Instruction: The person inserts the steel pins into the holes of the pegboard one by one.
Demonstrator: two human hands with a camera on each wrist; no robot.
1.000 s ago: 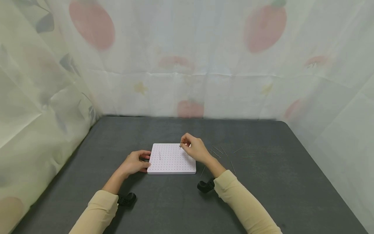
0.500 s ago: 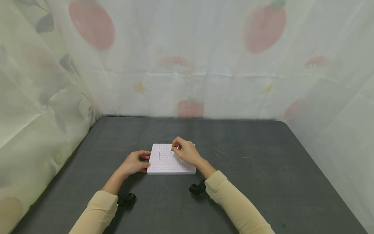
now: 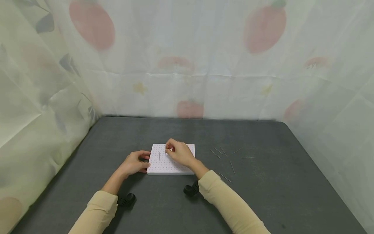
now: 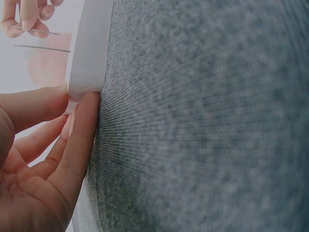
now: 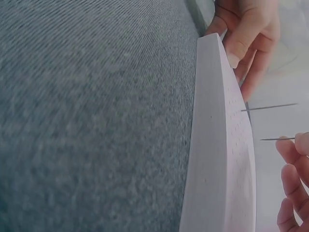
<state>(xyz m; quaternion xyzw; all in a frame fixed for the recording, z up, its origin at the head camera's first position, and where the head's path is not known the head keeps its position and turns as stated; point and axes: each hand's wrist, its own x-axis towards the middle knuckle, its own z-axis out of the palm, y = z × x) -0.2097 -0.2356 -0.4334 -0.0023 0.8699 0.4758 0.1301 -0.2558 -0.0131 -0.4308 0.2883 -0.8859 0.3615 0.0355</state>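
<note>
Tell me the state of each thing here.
Board: flat on the table, left edge held.
Standing pin: upright in the board.
Held pin: pinched, tip clear of the board.
Loose pins: lying scattered on the table.
Left hand: gripping the board.
Right hand: pinching a pin.
Curtain: hanging, creased.

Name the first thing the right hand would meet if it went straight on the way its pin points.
Probably the white board: the held pin in the right hand aims down at it, though depth is unclear. The standing pin is beside that line.
</note>
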